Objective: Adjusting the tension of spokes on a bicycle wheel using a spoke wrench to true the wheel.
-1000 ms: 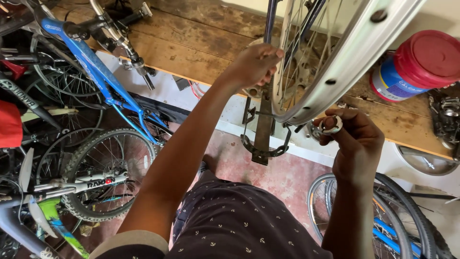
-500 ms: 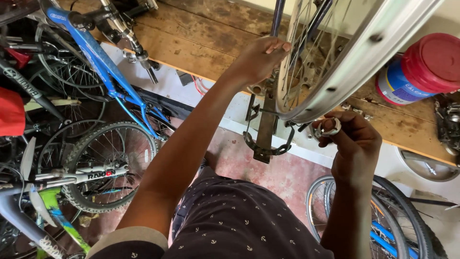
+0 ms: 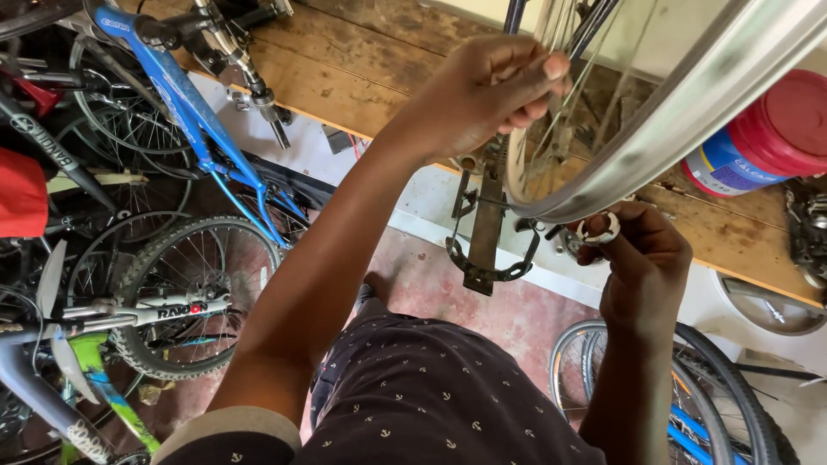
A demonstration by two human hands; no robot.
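Glossy metal wheel rim [image 3: 689, 112], rough worn wooden bench [image 3: 362, 60]

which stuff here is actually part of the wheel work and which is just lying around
In use: bare wheel rim, gripped by the left hand; small round tool in the right hand; metal stand.
Lying about: blue bicycle, red-lidded tub, spare tyre.

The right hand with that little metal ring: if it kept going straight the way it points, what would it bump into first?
Most likely the shiny wheel rim. The right hand points up and away with the small ring tool just under the rim's lower edge. Depth is hard to judge, so it might slip past.
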